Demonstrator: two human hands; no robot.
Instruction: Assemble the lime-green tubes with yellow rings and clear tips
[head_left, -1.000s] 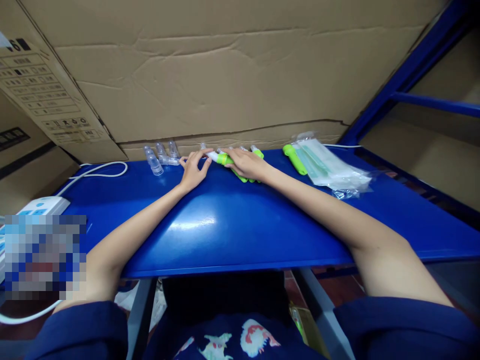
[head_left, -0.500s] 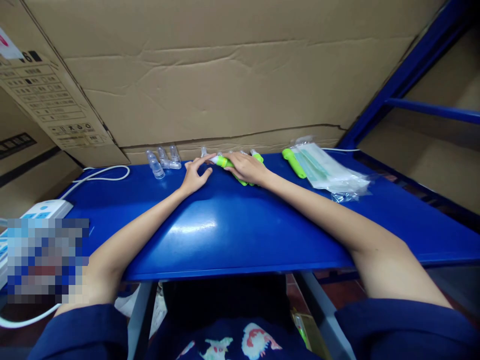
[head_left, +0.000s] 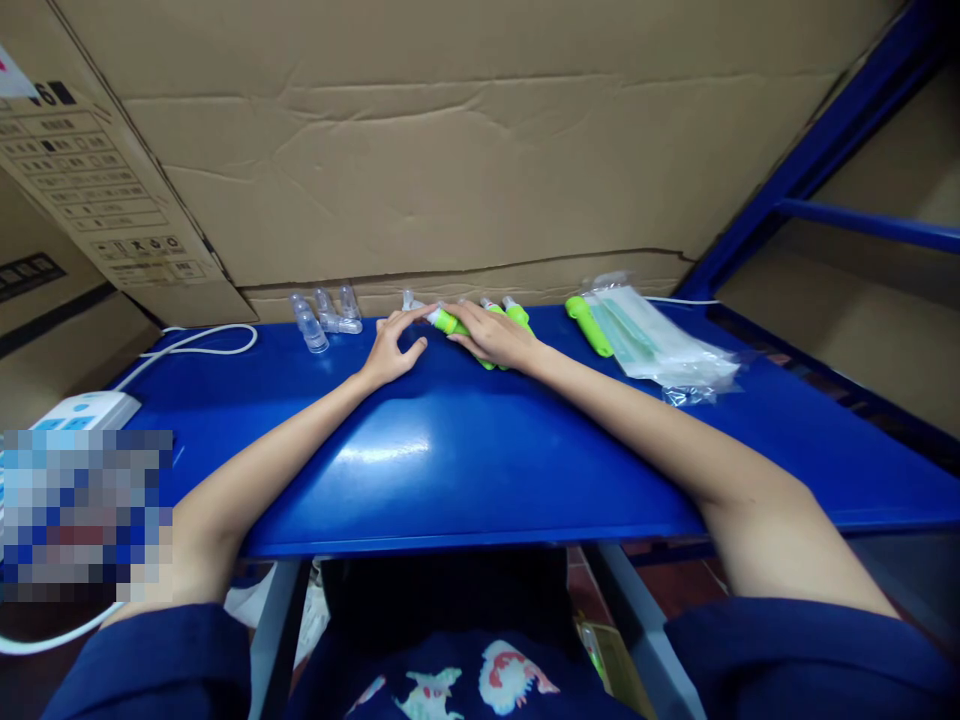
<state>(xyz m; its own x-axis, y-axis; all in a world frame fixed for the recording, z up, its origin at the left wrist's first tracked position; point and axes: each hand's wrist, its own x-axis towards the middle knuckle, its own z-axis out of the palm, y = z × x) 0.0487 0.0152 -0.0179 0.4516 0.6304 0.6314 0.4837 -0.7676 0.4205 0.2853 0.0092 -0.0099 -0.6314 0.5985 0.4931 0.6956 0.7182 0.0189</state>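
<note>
Several bright green tubes with whitish tips lie side by side near the back of the blue table (head_left: 465, 450). My right hand (head_left: 496, 335) rests palm down over them, its fingers stretched out, hiding much of the row. One green tube (head_left: 448, 322) pokes out to the left from beneath its fingertips. My left hand (head_left: 394, 347) is open, thumb apart, with its fingertips at that tube's whitish tip; whether they press on it I cannot tell. At the row's right end, another green tube (head_left: 517, 314) shows past my right hand.
Several clear plastic caps (head_left: 313, 333) lie at the back left. A lone green tube (head_left: 589, 326) lies beside a plastic bag of face masks (head_left: 652, 335) on the right. A white power strip (head_left: 101, 408) with a cable is at the left; cardboard (head_left: 450, 180) walls the back.
The view has shifted very slightly. Both hands stay at the green tubes; my right hand's fingers have moved slightly left.
</note>
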